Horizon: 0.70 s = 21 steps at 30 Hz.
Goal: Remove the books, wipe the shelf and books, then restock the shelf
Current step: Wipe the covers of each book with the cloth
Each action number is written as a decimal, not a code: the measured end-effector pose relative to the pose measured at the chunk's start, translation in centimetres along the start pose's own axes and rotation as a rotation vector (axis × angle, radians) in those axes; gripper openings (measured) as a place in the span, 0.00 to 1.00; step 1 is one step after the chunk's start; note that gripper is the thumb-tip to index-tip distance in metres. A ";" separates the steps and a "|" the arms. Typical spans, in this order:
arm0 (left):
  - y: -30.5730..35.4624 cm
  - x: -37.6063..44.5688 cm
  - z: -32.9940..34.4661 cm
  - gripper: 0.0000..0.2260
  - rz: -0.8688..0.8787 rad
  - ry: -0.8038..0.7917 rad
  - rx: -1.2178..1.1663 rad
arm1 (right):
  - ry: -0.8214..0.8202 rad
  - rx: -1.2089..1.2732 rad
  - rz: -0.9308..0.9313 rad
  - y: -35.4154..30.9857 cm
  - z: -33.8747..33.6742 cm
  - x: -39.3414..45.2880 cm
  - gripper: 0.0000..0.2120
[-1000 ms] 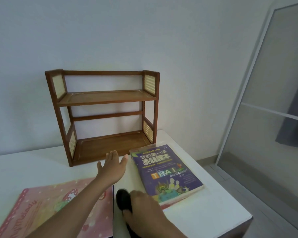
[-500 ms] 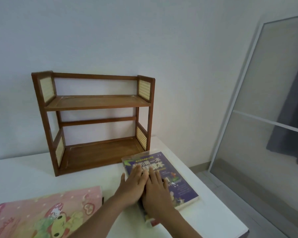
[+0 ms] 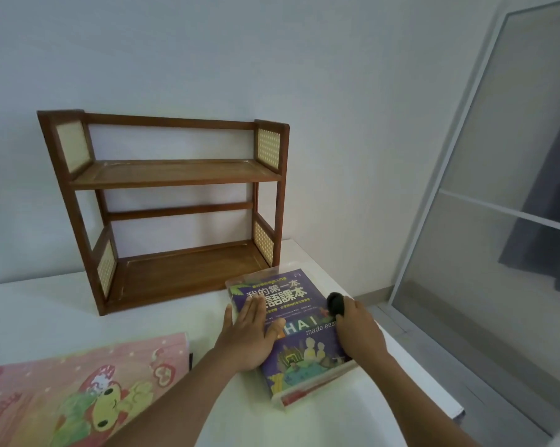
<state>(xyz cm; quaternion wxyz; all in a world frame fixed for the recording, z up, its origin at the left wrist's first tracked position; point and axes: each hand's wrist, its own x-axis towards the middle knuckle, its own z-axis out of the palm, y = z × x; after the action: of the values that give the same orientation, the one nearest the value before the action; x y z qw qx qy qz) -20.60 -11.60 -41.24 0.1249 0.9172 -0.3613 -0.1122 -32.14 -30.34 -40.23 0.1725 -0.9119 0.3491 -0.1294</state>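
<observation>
Nearest to me, at the lower left, a pink book (image 3: 78,391) with a cartoon frog on its cover lies flat on the white table (image 3: 30,317), its far right corner close to my left forearm. My two hands are apart, both on the purple book (image 3: 291,321) that lies flat just to the right of the table's middle. My left hand (image 3: 252,333) lies palm down on the book's left half, fingers straight and together, thumb out over the left edge, pressing the cover. My right hand (image 3: 357,327) is at the book's right edge, fingers curled round a dark cloth (image 3: 336,303) whose rounded end sticks out past my knuckles and touches the cover. The purple book sits on top of another book (image 3: 304,393), of which only a pale edge and a strip of red show beneath its near end. Beyond the books, the wooden shelf (image 3: 175,175) stands upright at the back of the table against the wall (image 3: 336,91), with woven cane panels in its sides; both its boards are bare. The purple book's far corner lies just beside the shelf's front right foot. To the right, past the table's edge, stands a frosted sliding door (image 3: 497,188) in a white frame.
</observation>
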 end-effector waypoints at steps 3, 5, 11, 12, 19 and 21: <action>-0.7 -0.6 -1.5 0.35 0.005 0.001 -0.070 | 0.044 0.037 0.011 0.0 -1.6 -0.2 0.15; -2.1 -2.1 -3.5 0.36 -0.003 0.094 -0.125 | 0.093 0.104 -0.039 -1.3 -2.8 -0.8 0.18; -11.5 -11.1 -8.3 0.38 -0.137 0.262 -0.108 | -0.036 0.279 -0.367 -10.5 -2.8 -5.5 0.17; -13.4 -13.0 -8.6 0.37 -0.194 0.250 -0.101 | -0.081 0.291 -0.423 -12.7 -2.6 -7.0 0.19; -21.4 -23.1 -7.4 0.26 -0.412 0.214 0.047 | -0.284 0.211 -0.774 -22.1 2.8 -16.5 0.26; -22.3 -24.7 -6.3 0.29 -0.435 0.151 0.069 | -0.399 0.156 -0.835 -22.7 4.3 -18.6 0.28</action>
<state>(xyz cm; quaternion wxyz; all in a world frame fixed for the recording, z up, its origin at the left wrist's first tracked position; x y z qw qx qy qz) -22.24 22.17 -39.39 0.0929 0.9830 -0.1486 -0.0550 -30.66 -0.89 -37.08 0.2375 -0.9657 -0.0983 -0.0356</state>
